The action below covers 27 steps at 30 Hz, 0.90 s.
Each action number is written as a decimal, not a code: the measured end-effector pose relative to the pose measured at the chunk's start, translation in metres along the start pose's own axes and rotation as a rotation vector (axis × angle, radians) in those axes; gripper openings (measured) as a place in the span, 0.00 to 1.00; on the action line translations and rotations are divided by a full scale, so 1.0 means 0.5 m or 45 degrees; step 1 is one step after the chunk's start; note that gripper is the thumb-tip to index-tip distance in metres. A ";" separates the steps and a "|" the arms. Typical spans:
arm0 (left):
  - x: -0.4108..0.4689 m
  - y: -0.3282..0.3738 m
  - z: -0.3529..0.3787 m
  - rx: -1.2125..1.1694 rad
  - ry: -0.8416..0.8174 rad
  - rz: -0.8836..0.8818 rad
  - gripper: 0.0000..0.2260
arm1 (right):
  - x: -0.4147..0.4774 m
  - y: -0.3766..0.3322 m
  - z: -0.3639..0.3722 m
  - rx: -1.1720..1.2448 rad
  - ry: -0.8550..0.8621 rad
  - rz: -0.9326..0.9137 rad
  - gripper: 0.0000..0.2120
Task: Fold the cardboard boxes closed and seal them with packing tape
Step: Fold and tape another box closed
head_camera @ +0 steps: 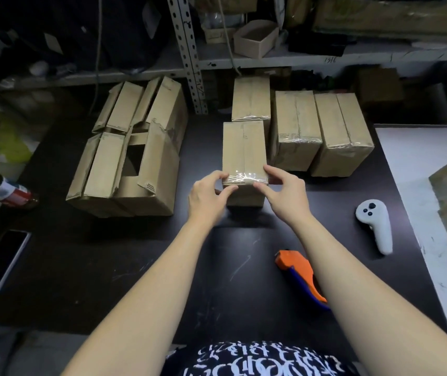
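Head view: left hand (211,198) and right hand (282,191) pinch the taped box (244,147) at its near edge, pressing tape (245,177) flat; next likely needs 1 open box (146,169) at 10 o'clock.

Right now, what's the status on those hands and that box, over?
Both busy: left hand and right hand pinch the near taped end of the box. Flaps closed. Idle tape dispenser lies by the right forearm; nothing blocking.

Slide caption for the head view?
Left hand and right hand grip the taped box; tape dispenser lies on the table.
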<state>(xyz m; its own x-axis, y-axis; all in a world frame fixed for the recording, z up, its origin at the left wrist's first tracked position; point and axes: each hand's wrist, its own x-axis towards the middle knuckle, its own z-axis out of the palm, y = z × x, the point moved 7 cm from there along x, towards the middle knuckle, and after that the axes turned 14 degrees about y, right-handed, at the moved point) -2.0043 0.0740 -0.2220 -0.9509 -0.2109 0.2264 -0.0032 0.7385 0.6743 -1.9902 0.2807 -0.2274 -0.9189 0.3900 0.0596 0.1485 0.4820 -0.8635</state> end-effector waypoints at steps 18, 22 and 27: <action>-0.055 -0.116 -0.256 -0.250 0.040 -0.254 0.10 | -0.125 -0.157 0.127 -0.028 -0.108 -0.386 0.18; -0.039 -0.208 -0.343 -0.060 0.105 -0.306 0.09 | -0.185 -0.189 0.191 -0.066 -0.229 -0.403 0.19; -0.028 -0.326 -0.444 0.069 0.106 -0.269 0.09 | -0.254 -0.237 0.261 -0.151 -0.213 -0.328 0.17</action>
<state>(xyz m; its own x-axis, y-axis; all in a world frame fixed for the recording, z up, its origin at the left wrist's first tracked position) -1.9218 -0.1855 -0.1790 -0.8986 -0.4150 0.1425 -0.2187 0.7051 0.6745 -1.9388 0.0714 -0.1980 -0.9776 0.1138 0.1771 -0.0642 0.6401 -0.7656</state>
